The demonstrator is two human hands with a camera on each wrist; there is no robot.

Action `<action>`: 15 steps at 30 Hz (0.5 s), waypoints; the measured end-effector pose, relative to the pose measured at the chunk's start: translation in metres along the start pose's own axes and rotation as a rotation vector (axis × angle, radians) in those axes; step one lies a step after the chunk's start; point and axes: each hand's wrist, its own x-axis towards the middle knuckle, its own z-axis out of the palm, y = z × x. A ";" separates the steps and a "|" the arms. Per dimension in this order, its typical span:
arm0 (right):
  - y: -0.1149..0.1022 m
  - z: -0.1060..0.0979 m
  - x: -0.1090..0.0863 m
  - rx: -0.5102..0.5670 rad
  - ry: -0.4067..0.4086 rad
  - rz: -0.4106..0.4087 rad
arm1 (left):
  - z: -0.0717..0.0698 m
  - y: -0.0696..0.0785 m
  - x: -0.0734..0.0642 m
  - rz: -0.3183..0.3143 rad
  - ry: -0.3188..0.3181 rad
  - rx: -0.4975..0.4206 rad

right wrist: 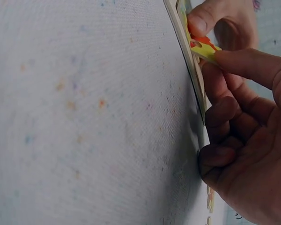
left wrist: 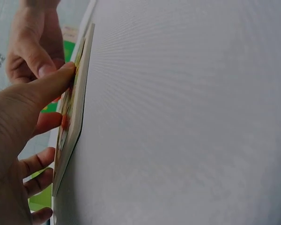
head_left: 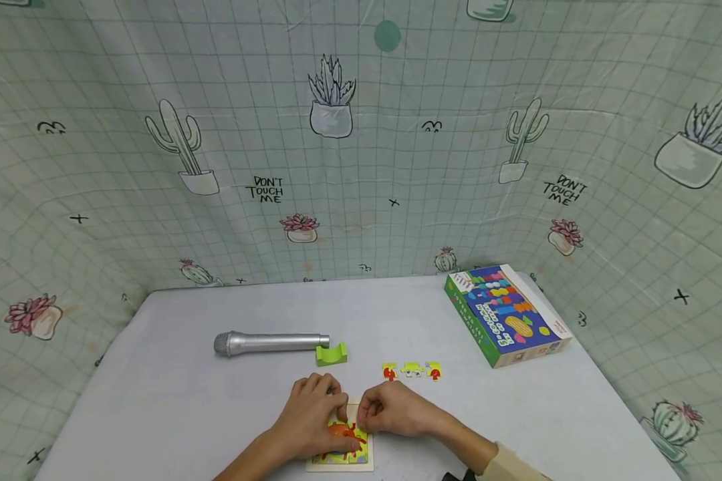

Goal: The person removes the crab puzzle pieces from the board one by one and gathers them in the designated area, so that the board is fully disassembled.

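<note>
A small wooden jigsaw puzzle board (head_left: 340, 468) with a pale rim lies at the table's near edge, with yellow pieces and a red-orange animal picture in it. Over its left side spreads my left hand (head_left: 313, 417); the thumb presses on the picture and an index fingertip touches it too. At the board's right side, my right hand (head_left: 397, 407) pinches a yellow-and-red puzzle piece (right wrist: 207, 50) between thumb and index finger. That piece is tilted, with one edge at the board, in the right wrist view. My hands hide part of the picture.
Three loose puzzle pieces (head_left: 412, 369) lie in a row beyond my right hand. A silver microphone (head_left: 273, 343) rests behind the board, its end by a green curved block (head_left: 331, 355). A colourful box (head_left: 508, 315) sits at the back right. A patterned cloth (head_left: 361, 160) hangs behind.
</note>
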 end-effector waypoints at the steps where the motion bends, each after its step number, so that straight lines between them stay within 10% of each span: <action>1: 0.001 -0.001 0.000 0.006 -0.002 -0.001 | 0.000 0.000 0.000 -0.001 0.001 0.002; 15: 0.005 -0.024 -0.011 0.046 0.034 0.035 | 0.001 0.000 -0.002 0.011 0.042 0.022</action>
